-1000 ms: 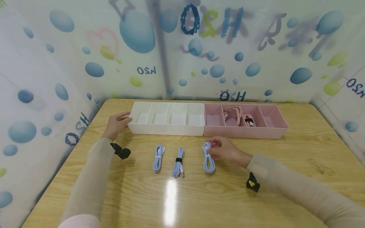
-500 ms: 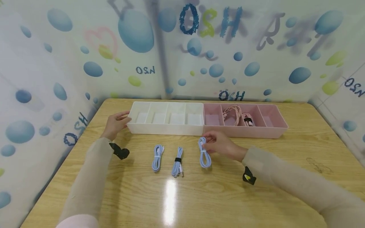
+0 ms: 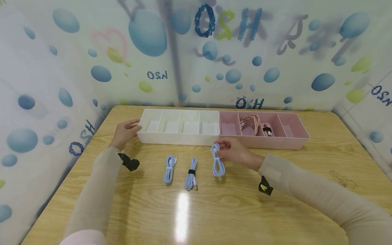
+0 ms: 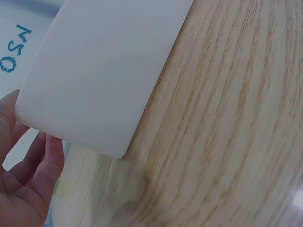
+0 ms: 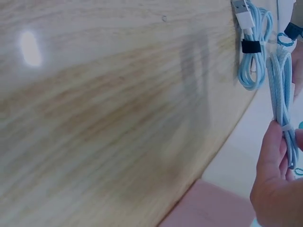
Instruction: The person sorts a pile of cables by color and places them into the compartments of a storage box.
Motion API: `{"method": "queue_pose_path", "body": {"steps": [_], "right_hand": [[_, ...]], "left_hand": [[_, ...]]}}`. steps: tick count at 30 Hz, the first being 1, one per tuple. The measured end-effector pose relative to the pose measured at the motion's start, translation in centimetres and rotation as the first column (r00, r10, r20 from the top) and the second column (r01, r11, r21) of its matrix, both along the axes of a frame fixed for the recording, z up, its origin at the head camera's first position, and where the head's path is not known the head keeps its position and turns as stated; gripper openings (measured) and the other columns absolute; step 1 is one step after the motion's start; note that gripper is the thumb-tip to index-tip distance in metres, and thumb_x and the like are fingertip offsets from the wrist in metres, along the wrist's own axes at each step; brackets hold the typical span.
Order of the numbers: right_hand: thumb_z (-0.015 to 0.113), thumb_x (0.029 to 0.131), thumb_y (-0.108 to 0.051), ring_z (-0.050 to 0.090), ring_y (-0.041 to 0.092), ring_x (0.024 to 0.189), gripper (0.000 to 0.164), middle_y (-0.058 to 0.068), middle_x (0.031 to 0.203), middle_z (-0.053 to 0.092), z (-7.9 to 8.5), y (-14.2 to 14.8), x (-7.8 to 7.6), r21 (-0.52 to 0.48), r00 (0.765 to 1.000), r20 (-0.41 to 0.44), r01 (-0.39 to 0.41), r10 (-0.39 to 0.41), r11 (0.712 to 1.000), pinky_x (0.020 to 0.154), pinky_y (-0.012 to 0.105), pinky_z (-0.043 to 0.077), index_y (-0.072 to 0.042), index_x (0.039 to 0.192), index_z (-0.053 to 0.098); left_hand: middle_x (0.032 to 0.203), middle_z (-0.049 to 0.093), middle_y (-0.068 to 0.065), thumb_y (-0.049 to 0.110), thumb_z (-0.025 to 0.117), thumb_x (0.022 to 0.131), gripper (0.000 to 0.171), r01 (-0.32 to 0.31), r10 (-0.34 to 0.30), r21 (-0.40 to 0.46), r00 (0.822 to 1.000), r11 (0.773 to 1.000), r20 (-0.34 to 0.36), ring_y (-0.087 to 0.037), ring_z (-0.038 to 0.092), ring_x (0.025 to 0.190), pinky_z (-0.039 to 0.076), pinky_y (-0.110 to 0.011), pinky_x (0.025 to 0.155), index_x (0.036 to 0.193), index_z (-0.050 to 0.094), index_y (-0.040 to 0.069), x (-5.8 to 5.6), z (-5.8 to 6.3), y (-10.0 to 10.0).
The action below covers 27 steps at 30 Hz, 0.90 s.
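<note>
A coiled light-blue charging cable (image 3: 217,160) hangs above the table; my right hand (image 3: 234,149) pinches its upper part between thumb and fingers. The right wrist view shows this bundle (image 5: 282,94) held by a pale tie, with the right hand (image 5: 277,170) around its lower end. My left hand (image 3: 124,133) touches the left end of the white divided box (image 3: 179,139). Seen from the left wrist, the left hand's (image 4: 31,179) fingers lie beside the box's end wall (image 4: 94,85).
Two more blue cables lie on the wooden table: one with a pale tie (image 3: 169,170), one with a black strap (image 3: 191,174). A pink divided box (image 3: 266,143) adjoins the white one; it holds a loose pink cable (image 3: 255,123) and a strapped pink cable (image 3: 267,129).
My right hand has lifted the blue cable from the table and carried it up, forward and slightly left toward the boxes. The left hand stays at the white box's end.
</note>
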State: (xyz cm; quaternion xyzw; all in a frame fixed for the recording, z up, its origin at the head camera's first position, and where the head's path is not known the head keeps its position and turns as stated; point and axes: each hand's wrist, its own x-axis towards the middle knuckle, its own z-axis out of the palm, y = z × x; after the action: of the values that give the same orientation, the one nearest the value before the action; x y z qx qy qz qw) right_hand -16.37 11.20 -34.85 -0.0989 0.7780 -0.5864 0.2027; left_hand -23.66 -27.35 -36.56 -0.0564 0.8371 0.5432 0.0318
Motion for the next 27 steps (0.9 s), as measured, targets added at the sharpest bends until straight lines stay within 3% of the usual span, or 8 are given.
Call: {"method": "queue_pose_path", "body": {"steps": [7, 17, 24, 27], "right_hand": [[0.054, 0.086, -0.002, 0.054, 0.018, 0.081, 0.038, 0.016, 0.098, 0.050, 1.3, 0.2, -0.5, 0.016, 1.000, -0.005, -0.026, 0.027, 1.000, 0.077, 0.040, 0.050, 0.007, 0.122, 0.044], [0.055, 0.084, 0.002, 0.054, 0.016, 0.077, 0.034, 0.015, 0.093, 0.052, 2.5, -0.1, -1.9, -0.005, 0.997, -0.068, 0.022, -0.023, 1.000, 0.075, 0.041, 0.051, 0.009, 0.116, 0.048], [0.057, 0.084, -0.002, 0.053, 0.017, 0.080, 0.038, 0.014, 0.097, 0.049, 3.0, -0.2, -2.9, 0.045, 0.997, -0.031, 0.074, -0.073, 0.996, 0.070, 0.033, 0.053, 0.004, 0.120, 0.047], [0.057, 0.084, -0.003, 0.053, 0.020, 0.083, 0.038, 0.014, 0.099, 0.049, 3.4, -0.2, -3.3, 0.089, 0.996, -0.058, 0.078, -0.073, 0.993, 0.071, 0.033, 0.053, 0.003, 0.120, 0.048]], "left_hand": [[0.128, 0.042, -0.020, 0.023, 0.053, 0.089, 0.050, -0.006, 0.005, 0.007, 1.000, 1.000, 0.010, -0.027, 0.044, 0.111, 0.045, -0.034, 0.087, 0.133, 0.039, 0.004, -0.1, -0.1, 0.0], [0.127, 0.042, -0.020, 0.022, 0.053, 0.089, 0.050, -0.006, 0.006, 0.001, 1.000, 1.000, 0.008, -0.026, 0.045, 0.109, 0.047, -0.029, 0.084, 0.133, 0.039, 0.004, 0.0, -0.1, -0.1], [0.128, 0.041, -0.021, 0.022, 0.053, 0.089, 0.050, -0.004, 0.004, 0.011, 1.000, 1.000, 0.010, -0.028, 0.043, 0.112, 0.044, -0.035, 0.088, 0.133, 0.039, 0.004, 0.0, 0.1, 0.0], [0.128, 0.041, -0.020, 0.022, 0.054, 0.089, 0.050, -0.004, 0.004, 0.007, 1.000, 1.000, 0.005, -0.028, 0.043, 0.112, 0.045, -0.034, 0.087, 0.133, 0.039, 0.004, 0.1, 0.1, 0.0]]}}
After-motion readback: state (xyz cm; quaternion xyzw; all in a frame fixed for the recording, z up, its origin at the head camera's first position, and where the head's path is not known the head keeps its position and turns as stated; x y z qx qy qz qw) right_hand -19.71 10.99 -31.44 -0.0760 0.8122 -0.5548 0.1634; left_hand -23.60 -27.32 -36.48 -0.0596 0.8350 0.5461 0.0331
